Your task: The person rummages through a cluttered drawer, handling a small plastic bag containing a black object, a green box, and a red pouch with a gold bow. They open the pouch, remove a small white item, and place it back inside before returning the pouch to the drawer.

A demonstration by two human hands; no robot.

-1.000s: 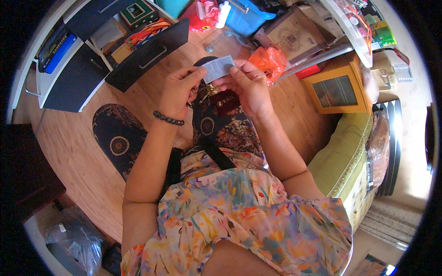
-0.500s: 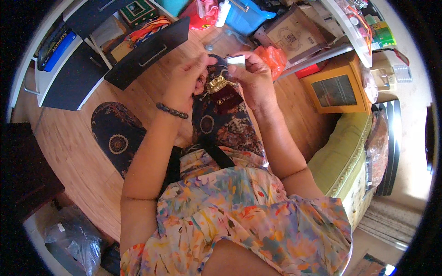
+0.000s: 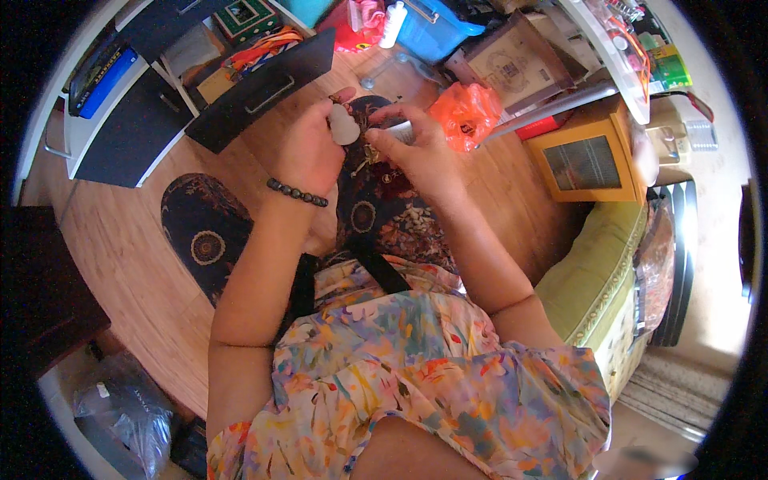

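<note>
While my left hand (image 3: 308, 156) holds the white stone (image 3: 344, 126) just before twelve o'clock, my right hand (image 3: 424, 152) grips a card (image 3: 403, 132). The stone looks hard, maybe slippery; its edges seem best to hold.

Left forearm (image 3: 268, 256) and right forearm (image 3: 490, 248) both stretched out front, left hand (image 3: 308, 152) pretty near the right hand (image 3: 428, 156), right thumb (image 3: 390, 146) kinda bent.
</note>
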